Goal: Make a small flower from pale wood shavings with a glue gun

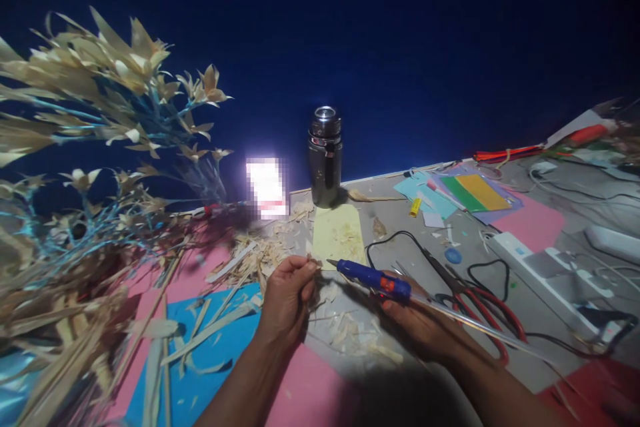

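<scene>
My right hand is wrapped round a blue pen-shaped glue gun, with a long clear glue stick running out of its back end. Its pale nozzle points left, just short of my left hand. Thumb and fingertips of that hand are pinched on a small brownish piece, too small to make out fully. Beyond the nozzle lies a pale yellow sheet with shavings and bits on it. Red-handled scissors lie to the right of my right hand.
A dark steel flask stands behind the yellow sheet. Dried husk flowers on blue stems rise at left, above husk strips and a blue sheet. At right are a white power strip, loose cables and coloured sheets.
</scene>
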A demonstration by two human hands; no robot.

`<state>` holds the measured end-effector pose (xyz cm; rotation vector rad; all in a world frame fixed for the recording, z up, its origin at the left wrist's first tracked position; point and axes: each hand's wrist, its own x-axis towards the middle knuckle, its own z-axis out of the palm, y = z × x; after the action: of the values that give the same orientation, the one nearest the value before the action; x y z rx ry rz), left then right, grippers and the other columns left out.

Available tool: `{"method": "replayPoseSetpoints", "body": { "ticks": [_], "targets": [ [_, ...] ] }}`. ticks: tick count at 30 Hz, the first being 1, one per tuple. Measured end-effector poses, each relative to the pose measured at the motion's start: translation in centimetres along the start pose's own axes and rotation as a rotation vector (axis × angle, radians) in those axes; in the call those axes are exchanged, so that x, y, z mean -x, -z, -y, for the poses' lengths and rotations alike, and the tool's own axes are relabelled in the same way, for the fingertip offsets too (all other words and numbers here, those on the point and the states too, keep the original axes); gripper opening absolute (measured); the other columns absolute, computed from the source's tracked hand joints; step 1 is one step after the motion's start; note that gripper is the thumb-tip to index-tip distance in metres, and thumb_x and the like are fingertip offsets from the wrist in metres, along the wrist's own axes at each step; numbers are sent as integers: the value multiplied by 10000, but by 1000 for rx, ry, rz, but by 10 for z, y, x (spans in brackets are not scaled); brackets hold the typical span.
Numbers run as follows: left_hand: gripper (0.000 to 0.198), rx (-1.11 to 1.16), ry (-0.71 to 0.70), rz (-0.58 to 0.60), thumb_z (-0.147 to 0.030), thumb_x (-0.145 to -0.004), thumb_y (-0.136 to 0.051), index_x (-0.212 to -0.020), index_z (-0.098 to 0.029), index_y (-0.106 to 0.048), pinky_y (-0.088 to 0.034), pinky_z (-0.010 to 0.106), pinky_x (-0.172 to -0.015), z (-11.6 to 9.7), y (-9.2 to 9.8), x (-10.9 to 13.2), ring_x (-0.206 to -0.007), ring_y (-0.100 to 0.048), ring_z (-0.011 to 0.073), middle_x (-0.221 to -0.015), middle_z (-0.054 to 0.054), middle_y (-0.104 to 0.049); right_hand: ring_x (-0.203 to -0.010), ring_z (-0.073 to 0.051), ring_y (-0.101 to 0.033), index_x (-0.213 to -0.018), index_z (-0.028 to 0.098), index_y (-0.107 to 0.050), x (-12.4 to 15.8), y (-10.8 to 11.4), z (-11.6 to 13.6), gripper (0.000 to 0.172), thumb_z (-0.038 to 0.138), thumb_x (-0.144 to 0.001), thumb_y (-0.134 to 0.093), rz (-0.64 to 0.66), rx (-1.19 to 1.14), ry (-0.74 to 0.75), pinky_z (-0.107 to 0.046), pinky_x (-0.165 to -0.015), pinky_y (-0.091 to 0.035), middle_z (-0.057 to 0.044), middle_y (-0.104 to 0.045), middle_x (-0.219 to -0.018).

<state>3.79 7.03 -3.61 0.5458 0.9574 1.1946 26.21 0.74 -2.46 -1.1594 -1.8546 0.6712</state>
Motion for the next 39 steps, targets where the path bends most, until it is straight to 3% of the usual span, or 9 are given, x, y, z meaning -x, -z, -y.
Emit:
{"method": "replayPoseSetpoints", "body": {
  "ticks": [15,21,25,29,31,35,39],
  "targets": [
    [301,-33,-15,3,-278,-648,-883,-736,-183,-611,-228,144,-401,4,-1,1,-355,-299,35,-373,-104,-440,-649,-222,-612,-880,234,-652,-2,-2,0,380,487,-1043,-420,-3,34,56,-348,-585,-480,-57,-660,-757],
    [325,-25,-10,-2,-292,-621,-897,-720,-182,-607,-222,146,-391,1,-3,2,-352,-291,33,-373,-106,-436,-685,-228,-624,-898,238,-643,-1,0,4,324,449,-1037,-440,-11,44,35,-347,-607,-486,-58,-669,-784],
    [331,-20,5,0,-285,-619,-900,-717,-182,-601,-232,145,-396,2,-4,2,-356,-294,32,-372,-107,-437,-646,-205,-579,-841,225,-569,-1,-6,-7,353,455,-1044,-395,17,138,66,-322,-591,-444,-43,-622,-743],
    [343,-3,23,-1,-286,-621,-902,-730,-189,-592,-240,150,-397,3,-3,2,-360,-283,33,-381,-112,-433,-723,-231,-586,-923,204,-564,-3,-11,-28,189,354,-994,-475,-51,340,64,-350,-685,-447,-67,-635,-809],
    [347,6,33,5,-295,-627,-902,-726,-191,-586,-252,156,-399,4,-2,2,-359,-276,34,-378,-114,-423,-795,-248,-589,-991,189,-580,-4,-10,-34,120,260,-957,-490,-14,401,65,-371,-750,-452,-90,-654,-879],
    [361,27,50,30,-325,-628,-908,-718,-191,-585,-263,166,-404,2,-4,5,-355,-286,40,-365,-117,-399,-901,-270,-563,-1052,167,-606,-8,-3,-36,200,149,-866,-534,158,477,41,-401,-828,-453,-117,-661,-993],
    [392,71,51,73,-320,-605,-930,-729,-175,-588,-258,157,-414,-4,-10,11,-373,-290,19,-443,-113,-448,-946,-274,-560,-1049,166,-631,-11,3,-35,241,120,-814,-616,230,511,-30,-419,-876,-459,-105,-661,-1009]
  ]
}}
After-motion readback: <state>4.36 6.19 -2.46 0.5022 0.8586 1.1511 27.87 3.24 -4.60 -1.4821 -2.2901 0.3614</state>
